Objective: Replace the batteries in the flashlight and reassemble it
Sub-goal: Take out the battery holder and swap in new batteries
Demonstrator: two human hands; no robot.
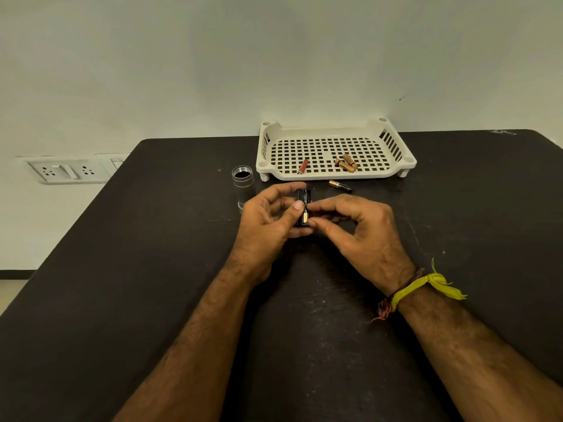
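Note:
My left hand [268,220] grips a small black battery holder [303,197], held upright above the table. A copper-topped battery [305,217] sits partly in the holder's lower half, and my right hand [356,226] pinches that battery with thumb and forefinger. The silver flashlight body [242,185] stands on end just left of my left hand, its open end up. One loose black and copper battery [340,186] lies on the table beyond my right hand.
A cream perforated tray [335,129] stands at the back of the dark table [152,269]. It holds a red battery [303,166] and two copper batteries [346,163]. Wall sockets [65,172] are to the left, off the table.

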